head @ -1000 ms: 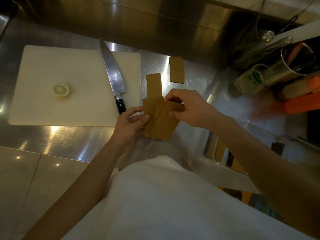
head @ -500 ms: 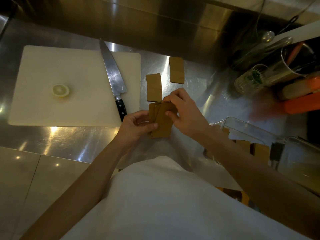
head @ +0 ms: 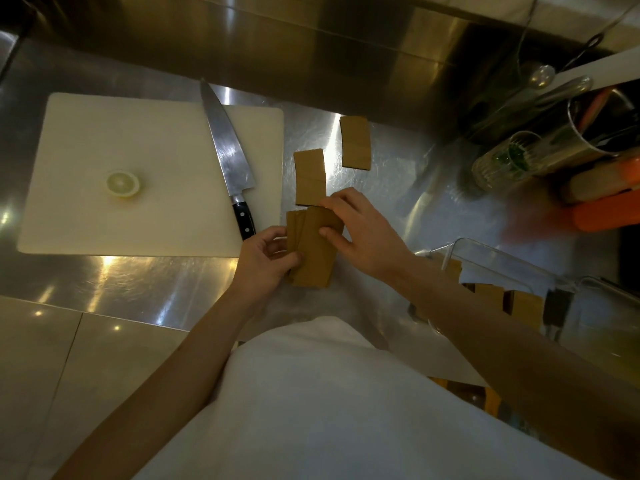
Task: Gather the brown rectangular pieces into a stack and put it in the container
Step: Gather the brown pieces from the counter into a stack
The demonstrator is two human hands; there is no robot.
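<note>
A loose stack of brown rectangular pieces (head: 313, 251) sits between my two hands on the steel counter. My left hand (head: 265, 259) grips its left edge, thumb on top. From the right, my right hand (head: 360, 230) presses on its top and far edge with fingers and thumb. Just beyond the stack a single brown piece (head: 309, 176) lies flat. A second loose brown piece (head: 355, 142) lies farther back to the right. The clear container (head: 498, 261) stands at the right, with several brown pieces (head: 523, 304) upright inside it, partly hidden by my right forearm.
A white cutting board (head: 138, 168) lies at the left with a lemon half (head: 123, 183) on it and a chef's knife (head: 230, 161) along its right side. Metal utensil holders (head: 595, 133), a glass jar (head: 502, 161) and orange items (head: 606, 213) crowd the right back.
The fanned pieces have been squared into a tighter stack between both hands. My right hand has shifted from the stack's right end to its top.
</note>
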